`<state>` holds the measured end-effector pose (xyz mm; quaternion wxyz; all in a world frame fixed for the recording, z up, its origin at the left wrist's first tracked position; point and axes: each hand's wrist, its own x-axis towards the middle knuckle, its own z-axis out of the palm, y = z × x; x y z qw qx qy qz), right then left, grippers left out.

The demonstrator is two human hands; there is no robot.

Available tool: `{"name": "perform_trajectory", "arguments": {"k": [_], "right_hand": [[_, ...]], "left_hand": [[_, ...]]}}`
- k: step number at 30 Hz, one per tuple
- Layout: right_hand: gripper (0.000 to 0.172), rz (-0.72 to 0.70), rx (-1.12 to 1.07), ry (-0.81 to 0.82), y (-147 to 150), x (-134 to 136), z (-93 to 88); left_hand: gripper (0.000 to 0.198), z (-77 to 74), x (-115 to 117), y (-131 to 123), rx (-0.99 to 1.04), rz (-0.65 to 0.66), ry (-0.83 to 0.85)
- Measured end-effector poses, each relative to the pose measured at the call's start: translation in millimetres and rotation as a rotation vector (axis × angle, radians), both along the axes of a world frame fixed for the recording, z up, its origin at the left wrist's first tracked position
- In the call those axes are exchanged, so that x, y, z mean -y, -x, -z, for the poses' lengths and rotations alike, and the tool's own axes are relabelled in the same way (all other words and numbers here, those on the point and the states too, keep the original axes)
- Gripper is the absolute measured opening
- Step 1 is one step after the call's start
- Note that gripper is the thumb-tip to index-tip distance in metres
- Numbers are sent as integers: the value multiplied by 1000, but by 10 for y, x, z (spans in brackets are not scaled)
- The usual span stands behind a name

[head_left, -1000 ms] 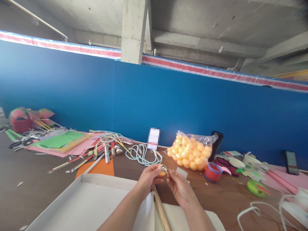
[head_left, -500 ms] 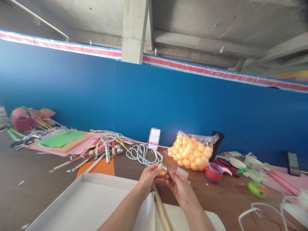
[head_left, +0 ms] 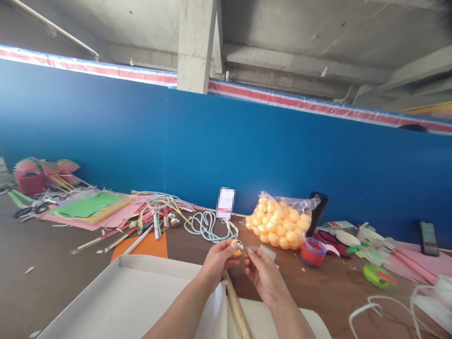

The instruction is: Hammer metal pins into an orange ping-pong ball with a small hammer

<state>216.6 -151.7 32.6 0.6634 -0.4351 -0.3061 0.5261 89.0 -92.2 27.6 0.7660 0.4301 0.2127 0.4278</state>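
In the head view, your left hand [head_left: 216, 261] holds a shiny orange-and-silver ball [head_left: 238, 247] between thumb and fingers, above the brown table [head_left: 328, 287] and nearer you than the clear plastic bag [head_left: 308, 203] of orange balls [head_left: 280, 230]. Your right hand [head_left: 264, 273] is just beside it, thumb and fingertips pinched close; whether they hold something tiny, I cannot tell. The ball is probably light and hollow, stiff but easily dented, and its silver side may be slippery; hold it gently around its middle.
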Motion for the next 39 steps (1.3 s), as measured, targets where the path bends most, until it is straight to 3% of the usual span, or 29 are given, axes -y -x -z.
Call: {"name": "perform_trajectory", "arguments": {"k": [15, 39], "right_hand": [[27, 35, 195, -9, 52, 22, -61], [19, -40, 90, 8, 12, 0, -6]], "left_hand": [[39, 27, -5, -24, -103, -35, -79], [35, -36, 29, -14, -60, -42, -43]]}}
